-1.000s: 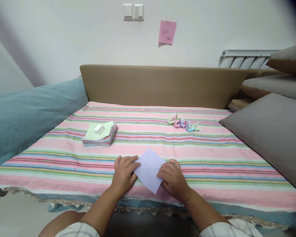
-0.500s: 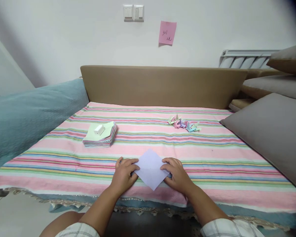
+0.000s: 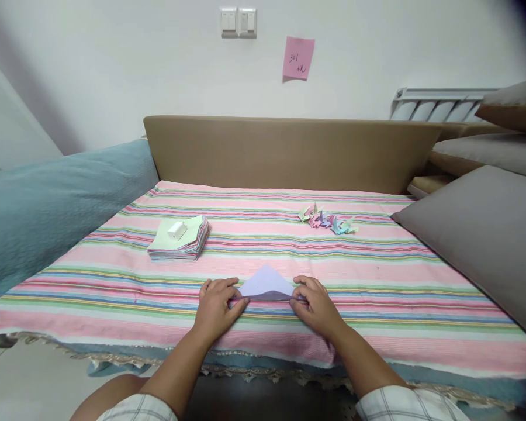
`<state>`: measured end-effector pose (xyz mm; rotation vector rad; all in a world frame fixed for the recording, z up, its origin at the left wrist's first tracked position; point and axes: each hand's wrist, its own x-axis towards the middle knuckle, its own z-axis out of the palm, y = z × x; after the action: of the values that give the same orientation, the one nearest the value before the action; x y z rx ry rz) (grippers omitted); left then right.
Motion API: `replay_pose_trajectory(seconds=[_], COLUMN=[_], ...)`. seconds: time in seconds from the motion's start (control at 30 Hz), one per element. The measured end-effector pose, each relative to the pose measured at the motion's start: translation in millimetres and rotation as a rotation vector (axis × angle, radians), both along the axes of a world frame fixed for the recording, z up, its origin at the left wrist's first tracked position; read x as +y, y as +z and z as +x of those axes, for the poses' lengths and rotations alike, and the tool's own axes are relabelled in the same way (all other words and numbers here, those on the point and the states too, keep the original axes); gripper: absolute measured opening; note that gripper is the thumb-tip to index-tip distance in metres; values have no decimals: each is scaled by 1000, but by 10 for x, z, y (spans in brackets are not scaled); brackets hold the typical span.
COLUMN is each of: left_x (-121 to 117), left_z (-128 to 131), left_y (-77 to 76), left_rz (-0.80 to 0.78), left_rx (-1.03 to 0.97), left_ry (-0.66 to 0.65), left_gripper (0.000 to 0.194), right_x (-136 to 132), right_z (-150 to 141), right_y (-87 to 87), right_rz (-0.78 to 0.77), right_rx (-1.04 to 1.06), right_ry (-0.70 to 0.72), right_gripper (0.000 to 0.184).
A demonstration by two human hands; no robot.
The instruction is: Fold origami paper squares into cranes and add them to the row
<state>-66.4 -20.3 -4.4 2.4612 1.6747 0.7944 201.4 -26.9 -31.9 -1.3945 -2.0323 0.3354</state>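
Note:
A sheet of lilac origami paper (image 3: 266, 282) lies on the striped cloth in front of me. Its near corner is turned under or over, so a triangle shows with a darker, slightly bulging strip along its near edge. My left hand (image 3: 219, 307) pinches the left corner between thumb and fingers. At the opposite corner, my right hand (image 3: 315, 307) grips the paper the same way. Both wrists rest low near the front of the seat. The exact contact of the fingertips with the paper is partly hidden.
Folded paper cranes (image 3: 326, 220) sit in a row at the back right. A stack of coloured paper (image 3: 177, 251) with a small white block (image 3: 176, 230) on top lies at left. Grey cushions (image 3: 477, 234) border the right side, a blue-covered armrest (image 3: 70, 204) the left.
The paper has gone from a flat diamond to a triangle, its near point no longer showing. My hands have shifted to pinch both side corners; the stack and cranes stay put.

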Motion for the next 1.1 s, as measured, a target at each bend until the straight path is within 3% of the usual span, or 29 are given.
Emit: replay_pose_trajectory(seconds=[0.27, 0.53, 0.97, 1.1], left_x=[30, 44, 31, 35], left_z=[-13, -3, 8, 26], left_y=[-15, 4, -46, -128], left_rz=[-34, -78, 9, 140], left_rx=[-30, -34, -21, 25], left_ry=[131, 209, 199, 104], left_gripper=[25, 28, 11, 16], right_x=[29, 46, 60, 67], right_z=[16, 9, 1, -4], right_y=[-15, -30, -66, -75], right_rz=[26, -21, 5, 19], right_rx=[39, 28, -12, -10], right_ry=[-93, -178, -217, -224], right_gripper=[25, 26, 23, 18])
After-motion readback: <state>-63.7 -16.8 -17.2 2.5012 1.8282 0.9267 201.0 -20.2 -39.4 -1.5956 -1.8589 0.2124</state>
